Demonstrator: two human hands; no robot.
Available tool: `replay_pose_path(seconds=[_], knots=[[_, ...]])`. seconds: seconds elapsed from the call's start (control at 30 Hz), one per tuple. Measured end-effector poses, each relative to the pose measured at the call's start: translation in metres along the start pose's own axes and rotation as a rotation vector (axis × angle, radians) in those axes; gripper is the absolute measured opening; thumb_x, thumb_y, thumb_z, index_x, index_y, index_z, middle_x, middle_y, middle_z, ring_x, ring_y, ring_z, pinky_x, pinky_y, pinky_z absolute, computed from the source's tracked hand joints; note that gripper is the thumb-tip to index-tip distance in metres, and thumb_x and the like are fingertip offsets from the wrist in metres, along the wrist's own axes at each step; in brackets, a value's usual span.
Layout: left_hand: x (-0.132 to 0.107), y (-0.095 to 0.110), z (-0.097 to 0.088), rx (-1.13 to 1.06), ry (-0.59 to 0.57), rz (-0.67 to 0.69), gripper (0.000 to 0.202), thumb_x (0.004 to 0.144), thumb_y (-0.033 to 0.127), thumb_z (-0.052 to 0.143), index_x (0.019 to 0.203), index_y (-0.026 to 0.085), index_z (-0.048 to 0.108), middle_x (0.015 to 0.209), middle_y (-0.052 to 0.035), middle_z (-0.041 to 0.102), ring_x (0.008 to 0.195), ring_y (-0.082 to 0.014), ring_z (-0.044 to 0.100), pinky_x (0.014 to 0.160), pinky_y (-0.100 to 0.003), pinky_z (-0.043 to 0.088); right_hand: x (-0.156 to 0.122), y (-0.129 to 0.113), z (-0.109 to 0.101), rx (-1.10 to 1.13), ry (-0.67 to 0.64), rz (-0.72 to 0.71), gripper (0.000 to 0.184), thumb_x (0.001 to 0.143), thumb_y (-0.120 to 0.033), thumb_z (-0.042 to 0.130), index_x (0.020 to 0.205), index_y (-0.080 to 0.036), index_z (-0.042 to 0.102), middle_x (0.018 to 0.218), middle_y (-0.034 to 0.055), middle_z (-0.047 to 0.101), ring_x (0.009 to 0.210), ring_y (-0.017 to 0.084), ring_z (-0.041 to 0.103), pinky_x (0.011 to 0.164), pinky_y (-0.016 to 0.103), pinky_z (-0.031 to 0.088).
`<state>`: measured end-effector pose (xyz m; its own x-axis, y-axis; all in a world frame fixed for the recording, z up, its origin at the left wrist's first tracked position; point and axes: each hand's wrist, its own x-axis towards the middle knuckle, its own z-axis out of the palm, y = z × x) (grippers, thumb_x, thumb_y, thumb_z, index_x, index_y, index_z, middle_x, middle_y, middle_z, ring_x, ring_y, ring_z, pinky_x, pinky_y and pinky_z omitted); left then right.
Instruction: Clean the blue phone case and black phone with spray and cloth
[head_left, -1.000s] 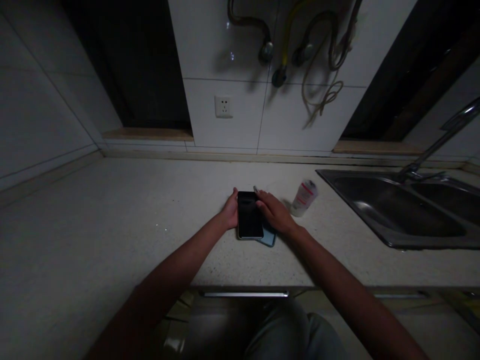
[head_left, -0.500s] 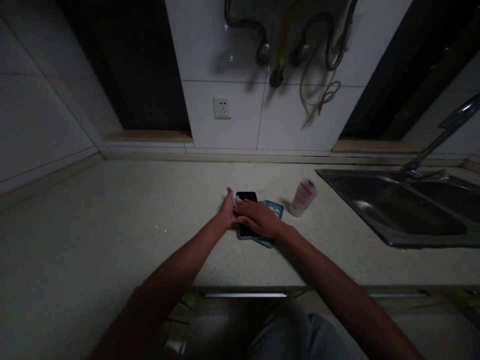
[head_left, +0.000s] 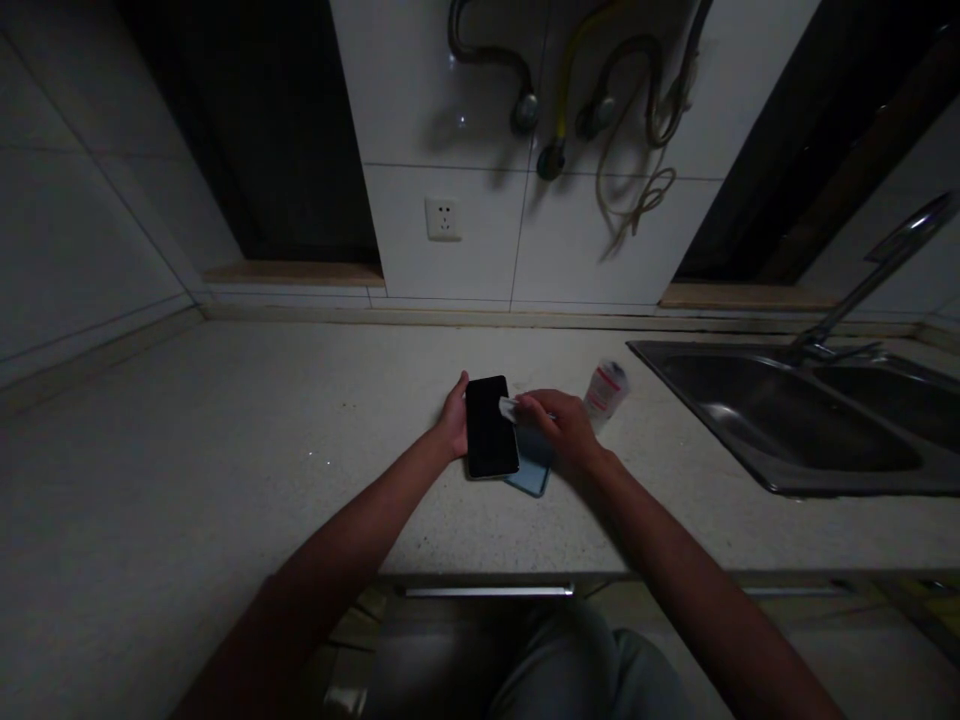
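Note:
A smartphone (head_left: 491, 440) with a dark screen faces up over the counter. My left hand (head_left: 453, 420) is closed on its left edge, thumb up along the side. My right hand (head_left: 564, 420) pinches a small white wipe (head_left: 509, 409), which reaches over the right part of the screen; whether it touches the glass I cannot tell. Partly beneath the phone and my right hand lies a blue phone case (head_left: 532, 474). Just beyond my right hand stands a whitish bottle (head_left: 604, 388) with red print, its lower part partly hidden.
To the right, a steel double sink (head_left: 780, 415) with a faucet (head_left: 862, 290) is set into the pale countertop (head_left: 225, 450). A wall socket (head_left: 443, 220) and capped pipes with hoses (head_left: 559, 120) are on the tiled wall behind. A drawer handle (head_left: 487, 591) runs below the front edge.
My right hand has lifted off the screen and shifted right, with the white wipe now showing in its fingers. More of the phone is visible; my left hand stays at its left edge.

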<state>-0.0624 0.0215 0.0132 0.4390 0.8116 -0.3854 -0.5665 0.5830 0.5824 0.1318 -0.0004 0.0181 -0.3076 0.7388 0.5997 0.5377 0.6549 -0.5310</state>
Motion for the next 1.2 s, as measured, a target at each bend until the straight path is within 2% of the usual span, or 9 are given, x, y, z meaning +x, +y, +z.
replay_pose_path(seconds=[0.1, 0.27, 0.37, 0.5, 0.73, 0.83, 0.97, 1.1, 1.2], knots=[[-0.001, -0.002, 0.003, 0.025, -0.078, -0.018, 0.073, 0.092, 0.071, 0.030, 0.102, 0.010, 0.069, 0.080, -0.0170, 0.073, 0.071, -0.0307, 0.071, 0.075, -0.046, 0.055, 0.000, 0.001, 0.002, 0.072, 0.031, 0.015, 0.043, 0.099, -0.054, 0.044, 0.109, -0.027, 0.076, 0.113, 0.0068, 0.076, 0.106, 0.026, 0.071, 0.092, 0.044, 0.056], [-0.005, -0.003, 0.006, 0.077, -0.149, -0.065, 0.079, 0.091, 0.075, 0.024, 0.100, 0.011, 0.069, 0.076, -0.0169, 0.073, 0.070, -0.0313, 0.071, 0.071, -0.044, 0.054, -0.001, 0.010, 0.010, 0.149, 0.070, 0.054, 0.053, 0.096, -0.059, 0.046, 0.136, -0.027, 0.061, 0.145, 0.0077, 0.056, 0.137, 0.028, 0.051, 0.115, 0.052, 0.040], [-0.007, -0.003, 0.007, 0.106, -0.124, -0.062, 0.079, 0.091, 0.075, 0.022, 0.097, 0.011, 0.069, 0.074, -0.0156, 0.072, 0.067, -0.0300, 0.070, 0.070, -0.043, 0.054, -0.001, 0.015, 0.014, 0.172, 0.016, 0.067, 0.057, 0.096, -0.059, 0.047, 0.143, -0.028, 0.054, 0.151, 0.0049, 0.049, 0.141, 0.028, 0.045, 0.118, 0.053, 0.036], [-0.006, -0.003, 0.009, 0.035, -0.029, 0.006, 0.069, 0.093, 0.069, 0.030, 0.096, 0.013, 0.070, 0.072, -0.0126, 0.072, 0.065, -0.0269, 0.068, 0.072, -0.039, 0.053, -0.004, 0.011, 0.016, 0.197, -0.078, 0.049, 0.053, 0.096, -0.053, 0.050, 0.145, -0.031, 0.051, 0.150, 0.0024, 0.049, 0.139, 0.028, 0.048, 0.117, 0.053, 0.038], [-0.003, 0.000, 0.009, -0.130, 0.210, 0.091, 0.062, 0.094, 0.064, 0.030, 0.089, 0.015, 0.068, 0.067, -0.0098, 0.069, 0.060, -0.0267, 0.065, 0.067, -0.040, 0.053, -0.005, -0.002, 0.020, 0.216, -0.183, -0.020, 0.045, 0.097, -0.048, 0.051, 0.138, -0.030, 0.060, 0.146, 0.0048, 0.053, 0.138, 0.027, 0.049, 0.117, 0.053, 0.038], [-0.001, 0.001, 0.006, -0.174, 0.214, 0.085, 0.062, 0.093, 0.062, 0.032, 0.093, 0.013, 0.069, 0.069, -0.0117, 0.069, 0.061, -0.0277, 0.065, 0.066, -0.041, 0.053, -0.004, -0.005, 0.019, 0.219, -0.164, -0.077, 0.036, 0.097, -0.043, 0.053, 0.128, -0.032, 0.067, 0.136, 0.0044, 0.064, 0.132, 0.026, 0.056, 0.114, 0.053, 0.042], [0.000, 0.002, 0.004, -0.149, 0.235, 0.087, 0.061, 0.093, 0.060, 0.032, 0.097, 0.011, 0.068, 0.073, -0.0140, 0.069, 0.064, -0.0289, 0.066, 0.066, -0.042, 0.053, -0.002, -0.010, 0.014, 0.237, -0.124, -0.167, 0.025, 0.097, -0.038, 0.055, 0.105, -0.032, 0.078, 0.108, 0.0025, 0.078, 0.113, 0.024, 0.069, 0.109, 0.051, 0.047], [-0.002, 0.003, 0.005, -0.169, 0.229, 0.084, 0.065, 0.093, 0.062, 0.031, 0.105, 0.010, 0.067, 0.082, -0.0162, 0.071, 0.074, -0.0325, 0.069, 0.073, -0.047, 0.054, -0.003, -0.015, 0.011, 0.340, -0.050, -0.182, 0.033, 0.096, -0.038, 0.057, 0.074, -0.026, 0.078, 0.081, 0.0032, 0.077, 0.085, 0.020, 0.073, 0.091, 0.041, 0.057], [-0.002, 0.004, 0.006, -0.203, 0.206, 0.084, 0.066, 0.093, 0.063, 0.029, 0.110, 0.011, 0.066, 0.084, -0.0159, 0.072, 0.077, -0.0331, 0.070, 0.075, -0.048, 0.054, -0.003, -0.013, 0.011, 0.345, 0.030, -0.123, 0.035, 0.096, -0.039, 0.056, 0.072, -0.024, 0.076, 0.076, 0.0041, 0.074, 0.078, 0.019, 0.070, 0.081, 0.038, 0.058]])
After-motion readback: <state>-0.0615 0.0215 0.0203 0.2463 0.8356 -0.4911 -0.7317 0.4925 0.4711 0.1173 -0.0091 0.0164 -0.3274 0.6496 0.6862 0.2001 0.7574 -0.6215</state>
